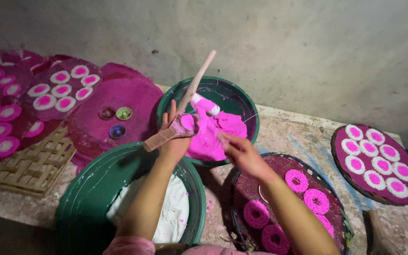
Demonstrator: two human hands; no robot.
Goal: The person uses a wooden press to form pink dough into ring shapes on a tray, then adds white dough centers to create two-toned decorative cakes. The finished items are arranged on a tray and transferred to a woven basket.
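We see the left edge of the frame cutting the pink-stained trays [5, 113], the bottom edge cropping both forearms and the white-dough basin [95, 208], and the right hand [239, 151] blurring at its fingertips.

Pink dough [213, 132] in green basin [232, 89]; white dough [171, 212] in 2nd green basin [90, 198]; pink rings [296, 180] on dark tray [246, 189].

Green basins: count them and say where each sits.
2. One green basin holds pink dough at the far centre; the other holds white dough, nearer, on the left. None looks hidden.
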